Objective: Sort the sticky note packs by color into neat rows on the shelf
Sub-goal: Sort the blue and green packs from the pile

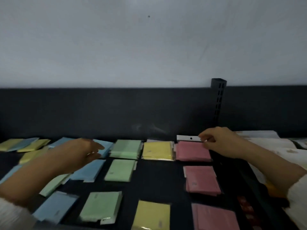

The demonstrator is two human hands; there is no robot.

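Observation:
Sticky note packs lie in columns on the dark shelf (154, 180): blue, green, yellow and pink from left to right. My right hand (217, 140) pinches the white header tab of the far pink pack (191, 151) at the back row. My left hand (79, 152) hovers with fingers apart over the far blue pack (106, 146), holding nothing. Beside them lie a far green pack (126, 149) and a far yellow pack (157, 151). More pink packs (201, 180) lie nearer me, and a near yellow pack (152, 214) and a near green pack (101, 205) sit at the front.
Several unsorted yellow and blue packs (25, 145) lie jumbled at the far left. A dark slotted upright post (218, 100) stands at the back right, with a dark divider running toward me. White paper goods (269, 143) lie beyond it. A dark back panel borders the shelf.

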